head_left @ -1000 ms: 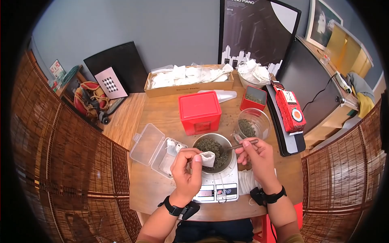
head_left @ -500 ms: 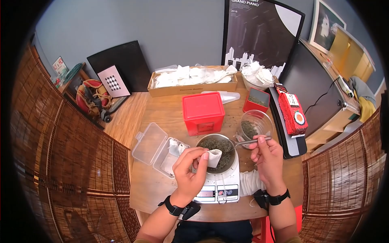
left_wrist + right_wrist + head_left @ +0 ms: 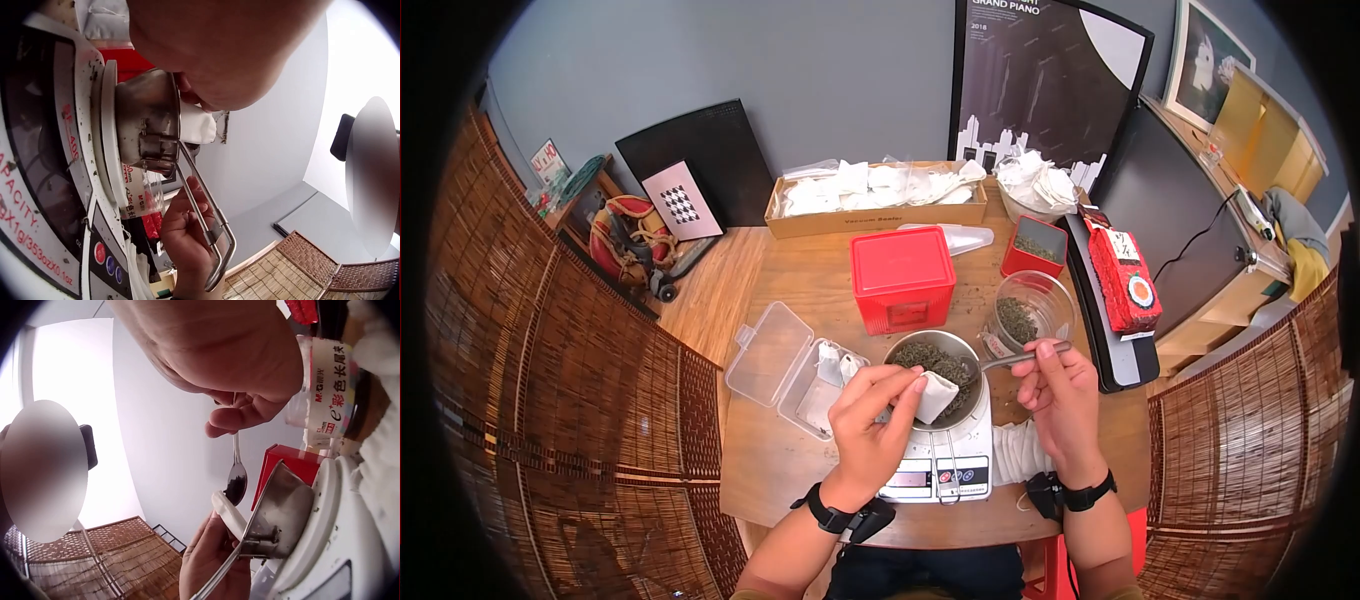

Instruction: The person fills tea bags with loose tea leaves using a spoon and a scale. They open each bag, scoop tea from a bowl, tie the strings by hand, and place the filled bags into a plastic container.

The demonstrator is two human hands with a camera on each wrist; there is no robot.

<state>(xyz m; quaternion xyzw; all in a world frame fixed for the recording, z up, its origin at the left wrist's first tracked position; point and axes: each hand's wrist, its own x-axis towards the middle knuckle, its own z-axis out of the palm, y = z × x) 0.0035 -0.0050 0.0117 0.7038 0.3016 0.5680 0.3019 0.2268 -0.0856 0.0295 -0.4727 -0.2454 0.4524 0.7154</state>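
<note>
My left hand (image 3: pixel 872 428) pinches a small white bag (image 3: pixel 937 398) by its edge, over the near side of a metal pan (image 3: pixel 972 412) of dried leaves. A spoon (image 3: pixel 1025 354) is held by its handle in my right hand (image 3: pixel 1068 408), to the right of the pan. In the right wrist view dark leaves lie in the spoon's bowl (image 3: pixel 235 484), close to the mouth of the white bag (image 3: pixel 229 514). The pan rests on a white scale (image 3: pixel 972 466), its wire handle (image 3: pixel 215 236) folded out toward me.
Behind the pan stands a red tin (image 3: pixel 903 280). An open plastic box (image 3: pixel 788 408) with filled bags lies left. A clear tub (image 3: pixel 1055 300) of leaves, a small red tin (image 3: pixel 1040 262) and stacked white bags (image 3: pixel 1018 452) are at right; a carton (image 3: pixel 878 219) stands behind.
Over the last second the spoon came up out of the leaves and my right hand moved right. The white bag has shifted slightly right and tilted in my left fingers.
</note>
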